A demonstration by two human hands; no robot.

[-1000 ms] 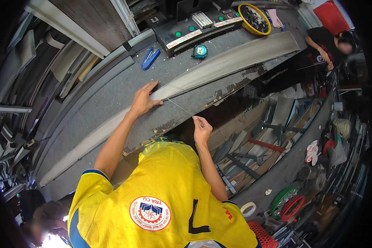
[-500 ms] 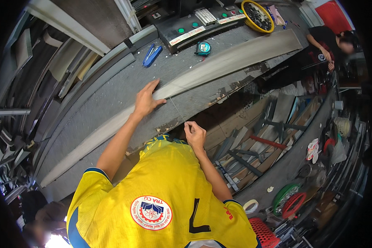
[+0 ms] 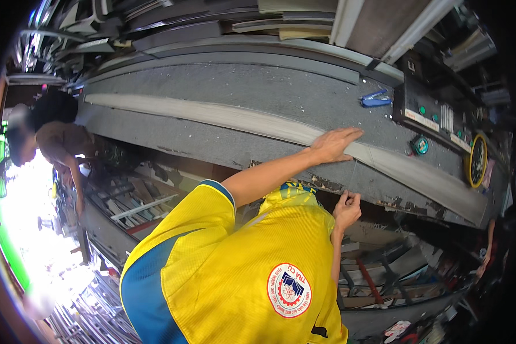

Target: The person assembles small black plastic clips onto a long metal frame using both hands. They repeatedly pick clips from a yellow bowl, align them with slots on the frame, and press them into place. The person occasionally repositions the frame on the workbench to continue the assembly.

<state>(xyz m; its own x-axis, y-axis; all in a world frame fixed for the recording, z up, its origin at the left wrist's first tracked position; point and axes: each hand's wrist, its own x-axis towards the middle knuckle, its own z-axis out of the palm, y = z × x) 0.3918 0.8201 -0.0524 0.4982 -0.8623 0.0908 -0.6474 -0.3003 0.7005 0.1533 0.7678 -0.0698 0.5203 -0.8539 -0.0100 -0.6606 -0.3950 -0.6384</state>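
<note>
A long, pale grey strip (image 3: 241, 122) lies lengthwise on the grey workbench. My left hand (image 3: 333, 145) rests flat across it, fingers stretched out and thumb apart near its front edge. Below and a little to the right, past the bench's chipped front edge, my right hand (image 3: 347, 210) is closed in a pinch. A thin, thread-like strand (image 3: 354, 174) runs from the strip down to those fingertips. It is too fine to tell its material.
Toward the right on the bench are a blue hand tool (image 3: 376, 100), a teal tape measure (image 3: 420, 145), a dark box with green buttons (image 3: 424, 117) and a yellow-rimmed basin (image 3: 477, 161). Offcuts lie below the bench. People are at far left (image 3: 63, 140) and far right (image 3: 488, 249).
The head view has swung toward the left, bringing the bench's left end and a person there into view. Both hands keep much the same places, the strand still between strip and right hand.
</note>
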